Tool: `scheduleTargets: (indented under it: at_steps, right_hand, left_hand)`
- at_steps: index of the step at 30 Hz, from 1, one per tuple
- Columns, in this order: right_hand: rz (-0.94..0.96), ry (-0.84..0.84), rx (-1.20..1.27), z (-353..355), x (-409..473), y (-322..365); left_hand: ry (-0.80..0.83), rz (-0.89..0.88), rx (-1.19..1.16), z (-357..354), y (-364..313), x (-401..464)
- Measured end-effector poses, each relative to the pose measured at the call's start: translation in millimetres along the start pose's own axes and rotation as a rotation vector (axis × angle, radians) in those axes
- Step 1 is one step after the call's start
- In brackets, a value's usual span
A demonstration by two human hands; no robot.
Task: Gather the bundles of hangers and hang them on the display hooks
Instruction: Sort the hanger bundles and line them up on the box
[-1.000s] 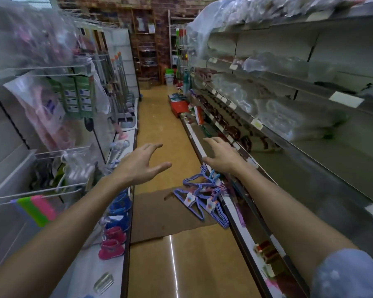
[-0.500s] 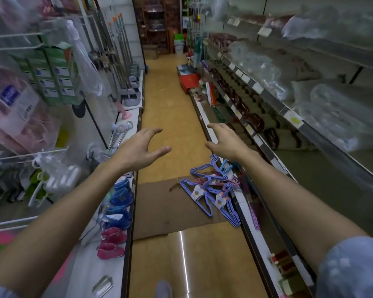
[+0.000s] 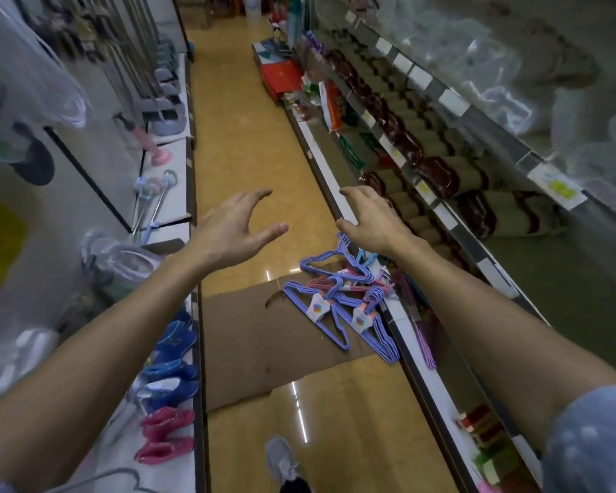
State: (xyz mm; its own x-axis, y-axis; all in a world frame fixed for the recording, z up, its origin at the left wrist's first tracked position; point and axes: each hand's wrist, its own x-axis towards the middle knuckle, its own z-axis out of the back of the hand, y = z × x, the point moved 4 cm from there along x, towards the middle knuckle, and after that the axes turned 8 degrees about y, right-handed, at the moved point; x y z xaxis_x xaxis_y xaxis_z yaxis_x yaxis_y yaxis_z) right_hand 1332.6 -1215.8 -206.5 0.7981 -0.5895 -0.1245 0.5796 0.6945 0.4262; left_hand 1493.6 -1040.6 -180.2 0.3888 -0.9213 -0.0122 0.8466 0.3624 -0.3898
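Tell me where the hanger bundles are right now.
In the head view, the hanger bundles lie on the aisle floor, on the right end of a flattened cardboard sheet against the right-hand shelf base, below the empty right hand.

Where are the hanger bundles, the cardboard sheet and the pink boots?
hanger bundles (image 3: 338, 307), head view, on a purple hanger by the label.
cardboard sheet (image 3: 256, 346), head view, on its bare middle.
pink boots (image 3: 166, 435), head view, on one boot's side.
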Motion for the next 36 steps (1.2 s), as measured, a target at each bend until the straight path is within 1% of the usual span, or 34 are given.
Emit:
scheduleTargets:
  at_steps: [4,9,13,17,20,23,26,29,33,36]
  right_hand:
    - [-0.019,0.012,-0.027,-29,61,-18]
    - [-0.040,0.022,-0.140,-84,132,-61]
    - [-0.068,0.080,-0.202,-149,172,-106]
    - [-0.059,0.100,-0.183,-208,203,-152]
    - [-0.057,0.079,-0.151,-255,226,-186]
    - [-0.088,0.067,-0.096,-309,246,-220]
    - [-0.131,0.057,-0.026,-366,262,-253]
    - [-0.146,0.052,0.000,-426,273,-285]
    - [-0.148,0.024,-0.051,-496,290,-329]
    - [-0.148,0.001,-0.084,-536,304,-354]
  left_hand:
    - [0.026,0.004,-0.016,-28,39,63]
    - [0.055,0.044,-0.069,-95,82,120]
    - [0.095,0.077,-0.150,-166,120,152]
    - [0.069,0.127,-0.255,-235,149,179]
    - [-0.015,0.165,-0.409,-295,167,190]
    - [-0.076,0.209,-0.537,-369,186,187]
    - [-0.108,0.236,-0.628,-447,206,181]
    - [-0.101,0.231,-0.718,-517,229,181]
    - [-0.111,0.209,-0.714,-595,266,190]
    - [-0.112,0.193,-0.691,-641,292,198]
